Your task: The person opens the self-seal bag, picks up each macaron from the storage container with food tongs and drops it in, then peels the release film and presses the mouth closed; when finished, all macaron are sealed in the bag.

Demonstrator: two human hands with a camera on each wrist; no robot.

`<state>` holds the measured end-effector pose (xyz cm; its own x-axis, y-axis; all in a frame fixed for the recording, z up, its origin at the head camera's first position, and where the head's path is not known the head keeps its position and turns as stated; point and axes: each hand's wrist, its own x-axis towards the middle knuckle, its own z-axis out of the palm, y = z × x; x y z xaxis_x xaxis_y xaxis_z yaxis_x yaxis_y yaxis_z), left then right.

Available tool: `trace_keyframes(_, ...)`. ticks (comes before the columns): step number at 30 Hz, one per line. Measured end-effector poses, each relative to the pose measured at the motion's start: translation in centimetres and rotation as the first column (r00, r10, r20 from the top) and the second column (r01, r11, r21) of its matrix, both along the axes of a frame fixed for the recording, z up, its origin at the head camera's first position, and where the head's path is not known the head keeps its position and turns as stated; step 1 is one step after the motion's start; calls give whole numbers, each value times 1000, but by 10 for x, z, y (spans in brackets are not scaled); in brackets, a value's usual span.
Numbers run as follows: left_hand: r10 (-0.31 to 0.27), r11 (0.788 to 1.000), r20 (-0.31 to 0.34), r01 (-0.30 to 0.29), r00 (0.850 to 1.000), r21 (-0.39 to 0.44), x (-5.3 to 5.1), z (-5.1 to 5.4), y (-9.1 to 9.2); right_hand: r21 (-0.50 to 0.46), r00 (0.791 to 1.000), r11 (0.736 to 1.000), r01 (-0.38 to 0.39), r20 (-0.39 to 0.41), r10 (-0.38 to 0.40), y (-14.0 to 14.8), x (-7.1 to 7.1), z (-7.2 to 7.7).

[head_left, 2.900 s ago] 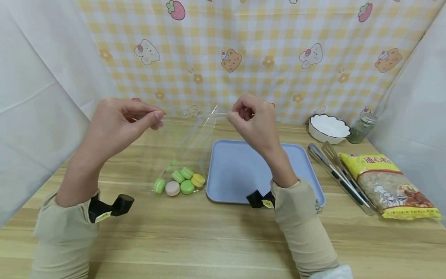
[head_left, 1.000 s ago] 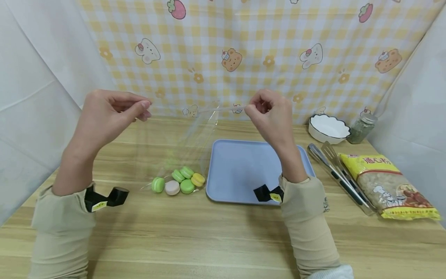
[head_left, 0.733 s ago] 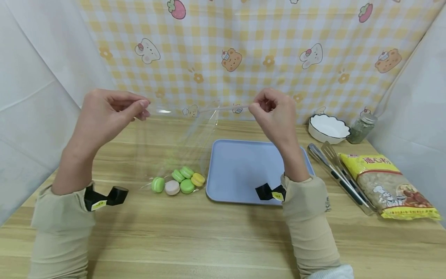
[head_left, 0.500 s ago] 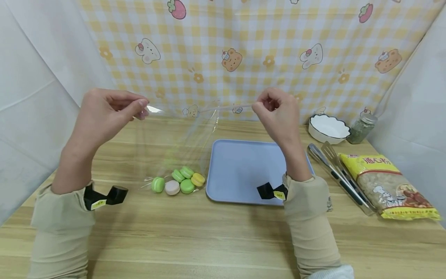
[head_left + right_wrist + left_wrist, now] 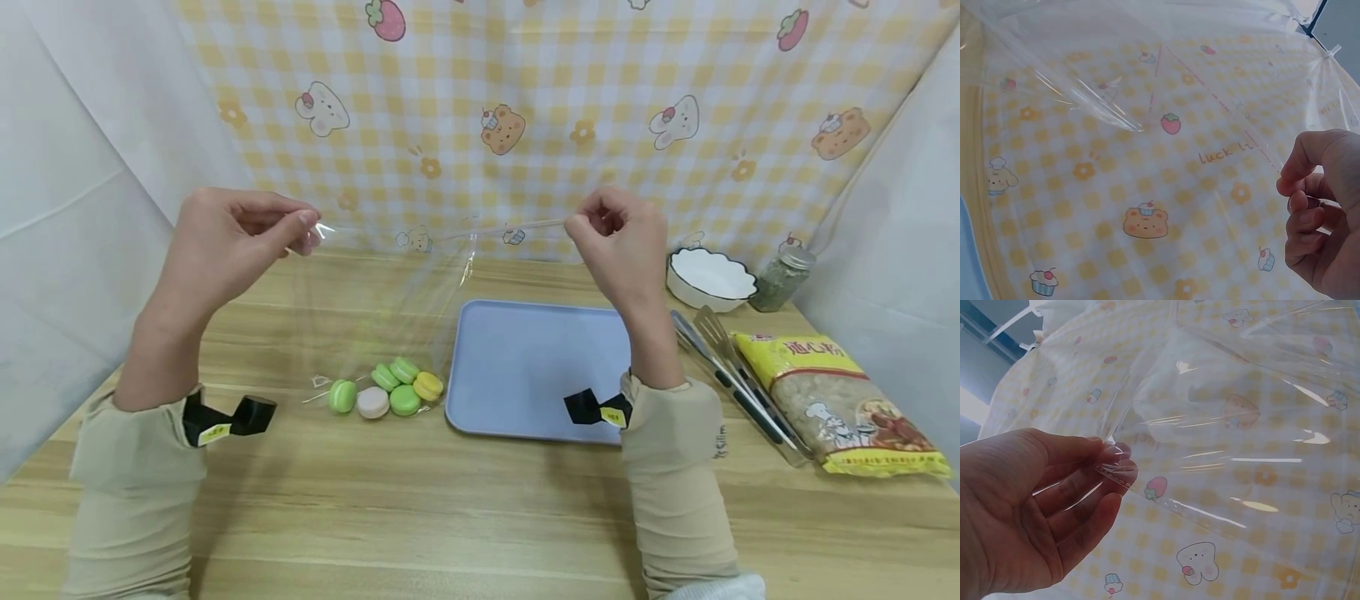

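Note:
A clear plastic bag (image 5: 375, 308) stands on the wooden table, with several green, yellow and pale pink macarons (image 5: 406, 400) at its bottom. My left hand (image 5: 232, 250) pinches the bag's upper left corner between thumb and fingers; the left wrist view shows the shiny film (image 5: 1210, 450) stretching away from the fingertips. Right of the bag, my right hand (image 5: 626, 250) pinches the end of a thin clear strip (image 5: 525, 227) that runs to the bag's mouth. The right wrist view shows this strip (image 5: 1222, 109) taut, with fine red marks along it.
A blue tray (image 5: 532, 367) lies right of the bag, partly under my right forearm. Farther right are tongs (image 5: 731, 387), a slotted turner (image 5: 716, 333), a yellow pasta packet (image 5: 840, 400), a white scalloped bowl (image 5: 712, 279) and a lidded jar (image 5: 783, 279). A checked curtain (image 5: 585, 100) hangs behind.
My right hand has moved right and slightly up, and more of the strip now spans between it and the bag. The left hand moved a little left and up earlier, then stayed nearly still.

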<state>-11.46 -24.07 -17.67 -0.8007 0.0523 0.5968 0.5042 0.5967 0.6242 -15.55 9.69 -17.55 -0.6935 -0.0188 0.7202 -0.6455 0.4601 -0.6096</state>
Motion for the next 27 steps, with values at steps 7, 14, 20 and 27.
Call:
trace_keyframes(7,11,1000,1,-11,1000,12,-4,-2,-2,-24,1000,1000,8,21,-7,3,8,6)
trace_keyframes(14,16,999,0,-16,1000,32,-6,-4,-6,-40,999,999,24,33,-22,8,6,6)
trace_keyframes(20,28,998,15,-29,999,48,-8,-4,-7,-45,998,998,45,51,-42,12,3,5)
trace_keyframes(27,51,998,26,-52,998,39,-8,-5,-9,-52,995,995,82,64,-79,19,-1,3)
